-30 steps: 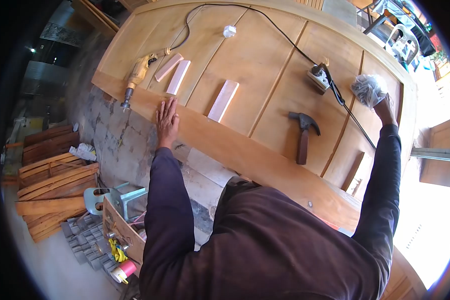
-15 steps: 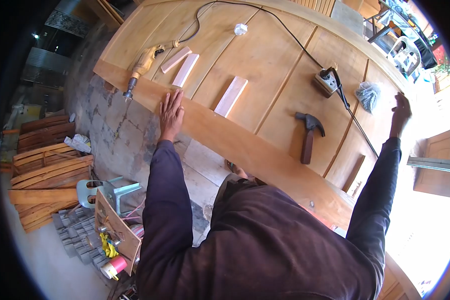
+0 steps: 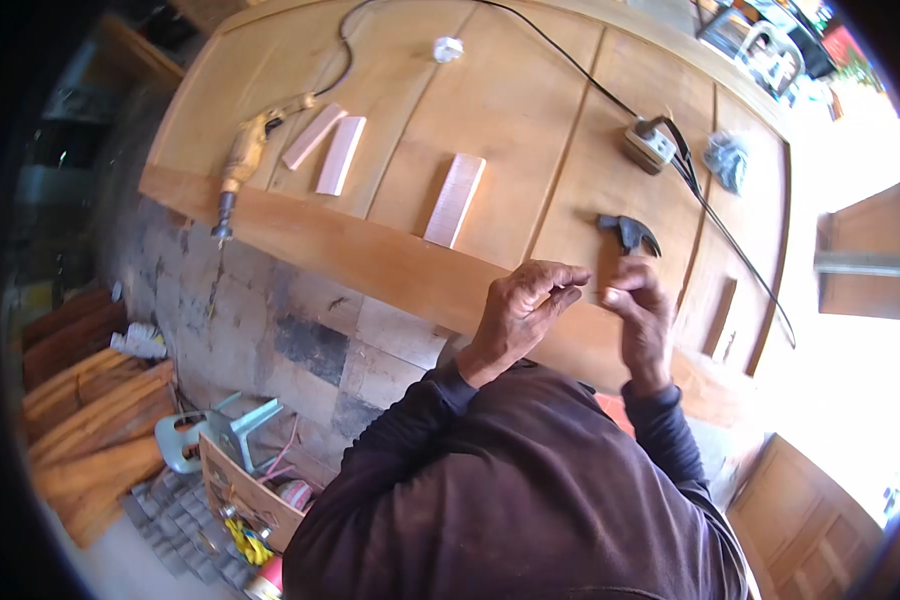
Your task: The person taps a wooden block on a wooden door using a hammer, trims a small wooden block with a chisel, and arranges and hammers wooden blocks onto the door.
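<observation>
My left hand (image 3: 523,312) is raised over the near edge of the wooden door panel (image 3: 370,257), its thumb and fingertips brought together. Facing it, a short gap away, my right hand (image 3: 644,318) is closed in a pinch. Anything between the fingers of either hand is too small to make out. Just beyond my right hand lies a claw hammer (image 3: 631,235); the hand covers its handle. A wood block (image 3: 456,200) rests left of the hammer, and two thinner blocks (image 3: 341,156) lie farther left.
A yellow power drill (image 3: 246,155) lies at the left, its bit past the panel's edge. Its cord runs along the back. A power outlet box (image 3: 650,147), a clear plastic bag (image 3: 727,162) and a white crumpled piece (image 3: 448,49) sit on the panel. A green plastic chair (image 3: 232,432) stands below left.
My left hand has left the panel's edge and moved right. My right hand has come inward from beside the plastic bag. Both now meet in front of the hammer, fingers pinched.
</observation>
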Demonstrator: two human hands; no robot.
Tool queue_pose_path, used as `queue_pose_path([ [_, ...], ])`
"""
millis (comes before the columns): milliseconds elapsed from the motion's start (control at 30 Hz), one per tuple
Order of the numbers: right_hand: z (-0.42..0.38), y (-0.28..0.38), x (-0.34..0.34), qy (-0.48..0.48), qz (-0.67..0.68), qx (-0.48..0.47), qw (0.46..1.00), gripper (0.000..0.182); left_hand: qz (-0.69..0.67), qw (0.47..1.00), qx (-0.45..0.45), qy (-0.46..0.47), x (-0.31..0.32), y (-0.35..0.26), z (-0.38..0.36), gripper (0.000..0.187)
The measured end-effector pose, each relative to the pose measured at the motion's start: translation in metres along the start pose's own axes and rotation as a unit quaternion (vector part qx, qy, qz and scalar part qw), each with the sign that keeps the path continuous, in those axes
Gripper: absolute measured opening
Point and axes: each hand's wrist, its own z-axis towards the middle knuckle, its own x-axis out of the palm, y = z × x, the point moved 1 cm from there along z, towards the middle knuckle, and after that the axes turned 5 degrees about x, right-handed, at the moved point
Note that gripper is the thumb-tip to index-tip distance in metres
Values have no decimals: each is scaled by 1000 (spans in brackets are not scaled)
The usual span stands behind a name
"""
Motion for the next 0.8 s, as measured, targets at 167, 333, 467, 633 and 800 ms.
queue_pose_path([
  [167, 2, -33, 57, -77, 113, 57, 989, 13, -103, 986, -108, 71, -29, 16, 3, 14],
  [333, 5, -56, 92, -95, 70, 89, 989, 10, -35, 989, -65, 130, -77, 35, 17, 8],
  [467, 8, -51, 104, -130, 3, 86, 988, 19, -145, 972, -137, 123, -102, 62, 19, 10],
  [633, 19, -49, 37, -374, -294, -93, 875, 30, -286, 924, -233, 98, -140, 78, 26, 24],
  [800, 17, -62, -28, -390, -662, -58, 637, 36, -186, 955, -211, 100, -180, 92, 34, 32],
])
